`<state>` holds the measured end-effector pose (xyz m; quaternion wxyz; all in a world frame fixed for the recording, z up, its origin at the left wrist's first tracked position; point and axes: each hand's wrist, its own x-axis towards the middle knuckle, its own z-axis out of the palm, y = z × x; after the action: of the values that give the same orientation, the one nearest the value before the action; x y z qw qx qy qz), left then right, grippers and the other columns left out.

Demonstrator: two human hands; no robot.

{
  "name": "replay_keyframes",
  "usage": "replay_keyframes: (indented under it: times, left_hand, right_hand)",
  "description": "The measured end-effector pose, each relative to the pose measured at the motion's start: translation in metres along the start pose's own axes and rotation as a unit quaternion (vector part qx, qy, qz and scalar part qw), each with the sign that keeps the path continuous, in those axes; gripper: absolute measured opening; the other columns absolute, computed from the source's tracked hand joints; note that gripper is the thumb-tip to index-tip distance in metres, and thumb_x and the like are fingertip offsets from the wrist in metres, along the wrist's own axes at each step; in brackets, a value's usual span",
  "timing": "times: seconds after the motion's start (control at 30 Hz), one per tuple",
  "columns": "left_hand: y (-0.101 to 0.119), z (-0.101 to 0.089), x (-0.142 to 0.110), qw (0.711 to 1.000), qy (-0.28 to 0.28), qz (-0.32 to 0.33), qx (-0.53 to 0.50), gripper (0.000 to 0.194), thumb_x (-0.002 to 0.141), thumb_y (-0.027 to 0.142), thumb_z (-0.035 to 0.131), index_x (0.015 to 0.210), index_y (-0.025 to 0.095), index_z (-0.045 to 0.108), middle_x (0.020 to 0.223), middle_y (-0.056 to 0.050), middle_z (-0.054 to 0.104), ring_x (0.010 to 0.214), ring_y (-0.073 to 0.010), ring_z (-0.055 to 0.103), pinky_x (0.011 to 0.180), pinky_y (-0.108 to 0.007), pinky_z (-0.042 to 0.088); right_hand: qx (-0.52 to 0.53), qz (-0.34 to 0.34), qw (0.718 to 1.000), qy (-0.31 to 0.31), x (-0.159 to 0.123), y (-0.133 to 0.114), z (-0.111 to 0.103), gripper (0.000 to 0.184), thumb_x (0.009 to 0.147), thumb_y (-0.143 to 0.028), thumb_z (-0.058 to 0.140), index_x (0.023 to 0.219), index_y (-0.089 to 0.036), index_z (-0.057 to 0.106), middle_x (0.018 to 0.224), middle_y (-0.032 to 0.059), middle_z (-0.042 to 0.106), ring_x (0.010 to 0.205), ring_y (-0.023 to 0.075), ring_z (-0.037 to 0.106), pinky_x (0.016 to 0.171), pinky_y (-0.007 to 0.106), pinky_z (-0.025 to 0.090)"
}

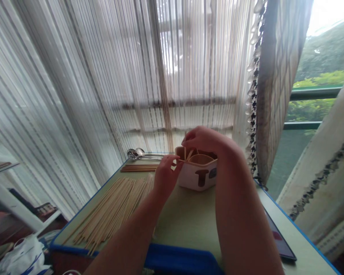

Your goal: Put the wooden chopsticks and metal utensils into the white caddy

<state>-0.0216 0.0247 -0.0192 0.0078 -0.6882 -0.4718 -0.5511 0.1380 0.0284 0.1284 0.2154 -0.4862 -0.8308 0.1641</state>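
Note:
My left hand (165, 176) is curled against the left side of a white holder box (197, 173) with brown marks on its front. A thin wooden chopstick is pinched in its fingers at the rim. My right hand (204, 139) hovers over the box's open top, fingers pinched on a light wooden chopstick (185, 153) standing in a compartment. Another chopstick leans inside the box. A spread of several light wooden chopsticks (114, 210) lies on the table left of my left forearm.
The pale green table (186, 219) has a blue edge. Darker chopsticks (139, 168) and metal spoons (136, 153) lie at the back left. A dark phone or tablet (278, 236) rests at the right. Striped curtains hang behind, and a shelf and a white bag stand lower left.

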Motion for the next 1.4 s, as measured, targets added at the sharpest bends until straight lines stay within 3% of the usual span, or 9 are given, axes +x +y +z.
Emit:
replay_keyframes:
  times: [0.27,0.57,0.8,1.13,1.2,1.3,1.4]
  left_hand:
    - [0.000,-0.001,-0.001,1.000,0.004,0.004,-0.001,0.018,0.081,0.026,0.058,0.098,0.020,0.060,0.098,-0.004,0.058,0.067,-0.0074,0.058,0.061,-0.020,0.050]
    - [0.002,-0.003,-0.001,1.000,0.001,-0.003,0.005,0.019,0.081,0.027,0.058,0.099,0.020,0.060,0.100,-0.004,0.059,0.065,-0.0073,0.058,0.062,-0.021,0.050]
    - [0.002,-0.003,-0.001,1.000,0.003,-0.003,0.003,0.020,0.081,0.027,0.058,0.100,0.020,0.060,0.100,-0.004,0.059,0.064,-0.0069,0.057,0.063,-0.022,0.050]
    - [0.003,-0.002,-0.002,1.000,-0.008,-0.010,-0.003,0.019,0.082,0.027,0.057,0.099,0.020,0.060,0.102,-0.004,0.059,0.066,-0.0077,0.059,0.063,-0.022,0.051]
    - [0.005,-0.004,-0.002,1.000,-0.012,-0.025,-0.011,0.022,0.081,0.029,0.057,0.102,0.020,0.058,0.104,-0.005,0.059,0.066,-0.0080,0.060,0.062,-0.022,0.050]
    - [0.011,-0.016,0.002,0.995,-0.024,-0.089,-0.046,0.048,0.078,0.037,0.062,0.120,0.022,0.046,0.106,-0.007,0.061,0.062,-0.0087,0.061,0.058,-0.023,0.050]
    - [0.017,-0.041,0.013,0.971,-0.101,-0.189,-0.106,0.064,0.076,0.049,0.060,0.127,0.018,0.037,0.101,-0.010,0.064,0.056,-0.0109,0.062,0.050,-0.022,0.048]
  right_hand:
    - [-0.061,0.027,0.995,-0.073,0.002,0.004,-0.002,0.024,0.071,-0.040,0.059,0.081,-0.021,0.072,0.066,0.0010,0.066,0.052,0.0094,0.052,0.048,0.022,0.034]
    - [-0.069,0.044,0.993,-0.085,-0.001,0.000,-0.003,0.029,0.072,-0.043,0.057,0.082,-0.021,0.072,0.067,0.0024,0.066,0.053,0.0108,0.053,0.049,0.024,0.036]
    - [-0.045,0.033,0.997,-0.057,-0.003,0.004,-0.006,0.027,0.074,-0.041,0.056,0.082,-0.020,0.072,0.066,0.0029,0.065,0.051,0.0108,0.053,0.048,0.024,0.037]
    - [-0.064,0.045,0.992,-0.099,-0.004,-0.003,-0.005,0.030,0.072,-0.045,0.057,0.079,-0.020,0.072,0.068,0.0022,0.066,0.052,0.0097,0.053,0.046,0.022,0.035]
    - [-0.056,0.047,0.992,-0.103,-0.003,-0.002,-0.005,0.031,0.073,-0.045,0.057,0.081,-0.020,0.072,0.069,0.0027,0.067,0.051,0.0095,0.052,0.046,0.021,0.035]
    - [-0.042,0.053,0.991,-0.111,0.000,0.002,-0.004,0.031,0.074,-0.045,0.057,0.083,-0.020,0.072,0.070,0.0034,0.067,0.051,0.0097,0.053,0.046,0.021,0.036]
    - [-0.042,0.052,0.991,-0.112,0.004,0.004,-0.003,0.030,0.074,-0.044,0.057,0.087,-0.021,0.072,0.071,0.0031,0.068,0.053,0.0108,0.054,0.047,0.022,0.038]
